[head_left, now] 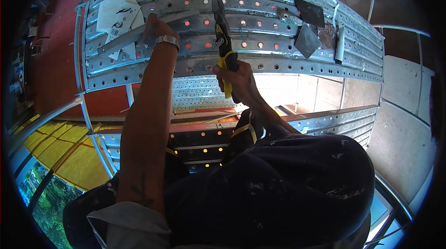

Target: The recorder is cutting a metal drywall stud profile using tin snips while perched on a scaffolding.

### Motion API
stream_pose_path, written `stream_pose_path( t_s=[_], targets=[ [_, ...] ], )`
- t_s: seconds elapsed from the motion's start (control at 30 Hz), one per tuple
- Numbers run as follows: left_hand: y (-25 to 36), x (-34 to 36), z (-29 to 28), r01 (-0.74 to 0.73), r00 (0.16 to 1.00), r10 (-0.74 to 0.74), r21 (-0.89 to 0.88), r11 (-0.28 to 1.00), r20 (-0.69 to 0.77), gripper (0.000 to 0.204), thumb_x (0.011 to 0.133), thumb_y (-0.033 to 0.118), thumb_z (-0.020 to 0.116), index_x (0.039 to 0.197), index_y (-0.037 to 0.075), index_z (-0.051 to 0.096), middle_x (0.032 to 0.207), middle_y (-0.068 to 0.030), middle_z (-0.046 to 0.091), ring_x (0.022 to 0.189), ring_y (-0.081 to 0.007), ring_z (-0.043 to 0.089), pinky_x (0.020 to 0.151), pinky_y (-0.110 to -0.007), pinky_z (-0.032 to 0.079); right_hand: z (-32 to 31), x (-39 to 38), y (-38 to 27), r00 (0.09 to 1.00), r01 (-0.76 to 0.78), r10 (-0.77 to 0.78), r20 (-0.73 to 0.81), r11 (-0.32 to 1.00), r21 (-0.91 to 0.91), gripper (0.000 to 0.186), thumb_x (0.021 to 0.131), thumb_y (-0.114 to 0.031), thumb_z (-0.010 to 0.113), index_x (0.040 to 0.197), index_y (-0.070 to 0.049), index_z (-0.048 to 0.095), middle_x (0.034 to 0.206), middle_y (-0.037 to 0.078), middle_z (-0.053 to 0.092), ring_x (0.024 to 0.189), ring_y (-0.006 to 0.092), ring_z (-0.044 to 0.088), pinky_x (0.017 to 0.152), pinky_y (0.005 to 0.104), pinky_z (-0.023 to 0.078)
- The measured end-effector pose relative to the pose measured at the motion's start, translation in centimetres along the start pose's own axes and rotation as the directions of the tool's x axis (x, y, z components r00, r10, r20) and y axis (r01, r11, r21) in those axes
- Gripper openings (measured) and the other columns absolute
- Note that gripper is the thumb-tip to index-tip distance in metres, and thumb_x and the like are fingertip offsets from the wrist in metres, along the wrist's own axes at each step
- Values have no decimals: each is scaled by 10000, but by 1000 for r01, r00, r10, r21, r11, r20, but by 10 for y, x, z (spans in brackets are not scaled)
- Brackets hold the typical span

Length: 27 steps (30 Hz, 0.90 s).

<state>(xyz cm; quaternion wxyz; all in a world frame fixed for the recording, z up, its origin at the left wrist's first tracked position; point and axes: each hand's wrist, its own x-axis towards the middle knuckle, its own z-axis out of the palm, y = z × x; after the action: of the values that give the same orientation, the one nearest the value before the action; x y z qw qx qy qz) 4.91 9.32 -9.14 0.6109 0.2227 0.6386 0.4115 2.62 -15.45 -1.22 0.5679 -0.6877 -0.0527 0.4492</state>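
My left hand (159,31) is closed around a long, narrow grey metal strip (182,16). The strip lies slantwise above the perforated metal scaffold deck (260,61), one end out to the left of the hand and the other toward the middle. In my right hand (239,78) is a pair of tin snips (222,29) with yellow and black handles. Their dark blades point away from me over the deck, a little right of the strip's end and apart from it. Whether the blades are parted is hard to make out. White cut sheet pieces (116,13) lie under and beside the strip.
Dark square plates (310,12) lie on the deck at the right, near a small metal fitting (289,16) and a narrow pale curved piece (340,45). Scaffold tubes (51,115) frame both sides. Lower decking (204,149) and yellow sheeting (65,153) show below.
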Motion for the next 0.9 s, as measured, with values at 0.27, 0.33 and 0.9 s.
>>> stream_pose_path(
  t_s=[0.27,0.33,0.9],
  targets=[
    [-10,41,-4,-119,990,137,361,925,-23,505,855,280,592,1238,-40,518,1136,-203,608,938,-379,615,789,-513,524,-3,11,-20,995,89,-85,59,995,-51,293,815,-267,685,808,3,572,628,52,562,560,120,561,515,276,427],
    [-12,38,-7,-160,982,191,513,844,-9,543,867,316,558,1258,-54,487,1164,-234,571,982,-413,562,811,-543,488,4,9,-28,994,93,-91,62,995,-39,289,810,-257,689,804,6,568,627,55,563,555,124,559,513,281,425],
    [10,12,7,-9,951,310,1000,29,0,786,871,434,486,1322,-160,238,1305,-407,297,1241,-535,302,861,-592,373,11,31,-17,985,-37,36,170,999,4,208,791,-148,673,851,24,572,639,72,579,537,159,582,515,295,457]
  ],
)
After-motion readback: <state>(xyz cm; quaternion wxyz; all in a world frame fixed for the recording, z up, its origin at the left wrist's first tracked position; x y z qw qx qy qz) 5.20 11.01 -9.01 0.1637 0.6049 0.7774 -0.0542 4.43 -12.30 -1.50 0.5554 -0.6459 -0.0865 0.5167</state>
